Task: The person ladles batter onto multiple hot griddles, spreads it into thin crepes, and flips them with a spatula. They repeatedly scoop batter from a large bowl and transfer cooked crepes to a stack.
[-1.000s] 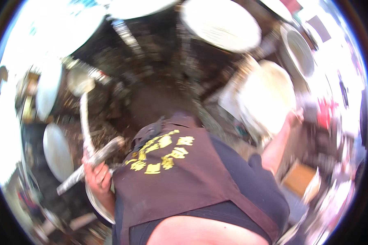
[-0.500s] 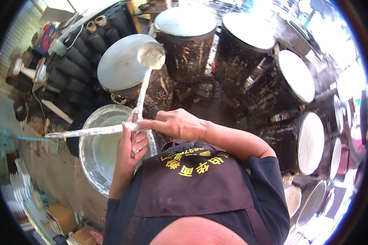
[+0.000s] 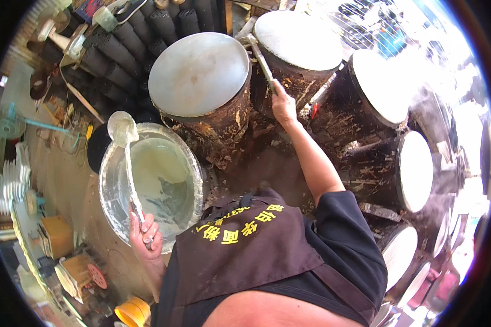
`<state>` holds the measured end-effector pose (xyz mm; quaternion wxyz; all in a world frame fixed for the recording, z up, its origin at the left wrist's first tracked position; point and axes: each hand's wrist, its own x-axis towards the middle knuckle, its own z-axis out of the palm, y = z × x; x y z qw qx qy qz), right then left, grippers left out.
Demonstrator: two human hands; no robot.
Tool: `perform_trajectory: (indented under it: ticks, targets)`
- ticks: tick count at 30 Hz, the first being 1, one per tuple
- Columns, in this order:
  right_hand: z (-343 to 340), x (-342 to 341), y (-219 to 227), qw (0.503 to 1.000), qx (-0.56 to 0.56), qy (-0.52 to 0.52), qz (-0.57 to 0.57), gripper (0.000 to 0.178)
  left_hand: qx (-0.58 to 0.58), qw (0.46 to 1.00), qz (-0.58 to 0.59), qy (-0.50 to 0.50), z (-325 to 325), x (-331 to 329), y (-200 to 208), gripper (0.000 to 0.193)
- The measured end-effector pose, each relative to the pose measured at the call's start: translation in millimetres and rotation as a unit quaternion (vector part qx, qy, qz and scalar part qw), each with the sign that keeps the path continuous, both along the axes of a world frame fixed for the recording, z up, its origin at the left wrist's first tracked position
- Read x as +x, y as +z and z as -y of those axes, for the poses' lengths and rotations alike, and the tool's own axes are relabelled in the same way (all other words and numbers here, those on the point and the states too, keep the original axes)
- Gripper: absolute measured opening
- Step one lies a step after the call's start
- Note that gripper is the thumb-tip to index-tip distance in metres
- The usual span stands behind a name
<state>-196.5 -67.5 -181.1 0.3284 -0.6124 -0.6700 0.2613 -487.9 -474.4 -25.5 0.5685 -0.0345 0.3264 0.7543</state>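
Near the left of the head view, my left hand [image 3: 146,235] is closed around the handle of a long ladle [image 3: 123,129]. The ladle's bowl, coated with white batter, hangs over the far left rim of a large bucket [image 3: 107,188]. Thin, pale greenish-white liquid [image 3: 157,163] lies inside that bucket. With its arm stretched forward, my right hand [image 3: 283,104] grips a long-handled tool [image 3: 263,64] with a short crosswise head. That head is beside the rim of a round white-topped drum [image 3: 299,41]; whether they touch I cannot tell.
A grey-white topped drum [image 3: 199,73] stands just beyond the bucket. More drums with white round tops [image 3: 379,87] curve round to my right, with steam over some. Dark cylindrical briquettes [image 3: 123,46] are stacked at the far left. A yellow bucket [image 3: 132,312] sits at lower left.
My hands were together at the ladle, beside a white-coated stick pointing left. They have parted: the left brought the ladle back over the bucket, the right reached forward with the long-handled tool.
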Motion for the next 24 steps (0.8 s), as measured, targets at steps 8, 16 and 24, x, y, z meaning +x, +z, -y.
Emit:
perform_trajectory:
  ticks: [8,16,24]
  targets:
    - [-57,51,-31,0.956,0.262,0.097,0.09,0.044,0.002,0.995,-0.03,0.099,9,35,-17,0.039]
    - [65,30,45,0.922,-0.116,0.234,-0.285,0.035,-0.262,0.943,-0.171,0.117,33,49,-87,0.022]
    - [204,-60,80,0.739,-0.531,0.394,-0.127,0.045,-0.357,0.915,-0.186,0.026,59,13,-191,0.039]
